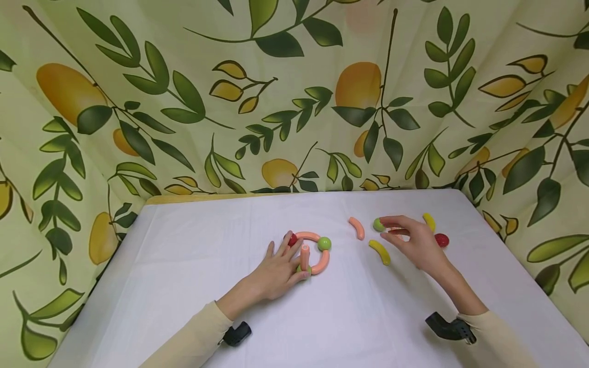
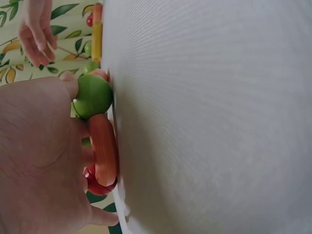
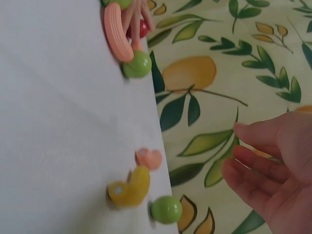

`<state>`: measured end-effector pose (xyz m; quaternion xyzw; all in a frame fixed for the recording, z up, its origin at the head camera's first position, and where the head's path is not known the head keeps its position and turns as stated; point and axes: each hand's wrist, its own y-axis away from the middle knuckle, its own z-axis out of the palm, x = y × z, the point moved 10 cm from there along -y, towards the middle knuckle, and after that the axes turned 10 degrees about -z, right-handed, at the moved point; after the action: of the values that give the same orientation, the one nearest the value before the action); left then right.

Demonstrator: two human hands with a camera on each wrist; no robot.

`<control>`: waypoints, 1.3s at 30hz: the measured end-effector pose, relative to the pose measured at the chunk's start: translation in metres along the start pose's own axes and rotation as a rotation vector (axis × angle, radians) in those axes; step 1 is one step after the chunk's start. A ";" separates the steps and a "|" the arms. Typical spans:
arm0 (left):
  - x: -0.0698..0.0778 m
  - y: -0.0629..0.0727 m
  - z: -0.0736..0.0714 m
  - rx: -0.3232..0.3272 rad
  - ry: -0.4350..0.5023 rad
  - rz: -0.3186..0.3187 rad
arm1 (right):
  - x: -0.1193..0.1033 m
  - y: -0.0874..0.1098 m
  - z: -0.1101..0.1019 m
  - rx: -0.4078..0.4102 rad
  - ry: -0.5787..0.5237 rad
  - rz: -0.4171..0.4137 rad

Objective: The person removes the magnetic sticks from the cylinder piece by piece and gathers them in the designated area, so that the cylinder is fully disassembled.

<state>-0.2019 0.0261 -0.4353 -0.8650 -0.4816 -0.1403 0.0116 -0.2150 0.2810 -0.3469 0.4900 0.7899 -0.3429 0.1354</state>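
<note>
My left hand (image 1: 275, 273) rests over a ring of pink curved sticks and balls. Its thumb and index finger lie on either side of the near green ball (image 2: 92, 97), holding it, while other fingers reach across toward the red ball (image 1: 292, 239). A pink stick (image 1: 304, 258) projects from the held green ball, one end facing up in the head view. Another green ball (image 1: 324, 244) joins two pink curved sticks (image 1: 321, 263) on the ring's right. Above the table at right, my right hand (image 1: 416, 244) hovers beside a loose green ball (image 3: 166, 209); its fingers are parted and hold nothing.
Around the right hand lie a loose pink curved stick (image 1: 356, 228), a yellow curved stick (image 1: 380, 252), a second yellow stick (image 1: 429, 222) and a red ball (image 1: 442, 240). A white cloth (image 1: 184, 255) covers the table. The leaf-patterned curtain (image 1: 294, 102) hangs behind it.
</note>
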 end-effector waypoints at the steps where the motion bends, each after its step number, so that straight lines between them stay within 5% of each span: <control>1: 0.000 0.000 0.000 0.000 0.001 -0.001 | -0.002 -0.002 0.003 -0.003 -0.010 -0.003; 19: -0.003 0.001 0.002 -0.008 -0.005 -0.031 | -0.045 -0.026 0.052 -0.043 -0.187 -0.108; 39: -0.002 0.000 0.003 -0.022 0.000 -0.043 | -0.079 -0.032 0.086 -0.142 -0.338 -0.185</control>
<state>-0.2027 0.0249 -0.4389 -0.8545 -0.4985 -0.1459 -0.0007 -0.2149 0.1597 -0.3533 0.3404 0.8197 -0.3745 0.2682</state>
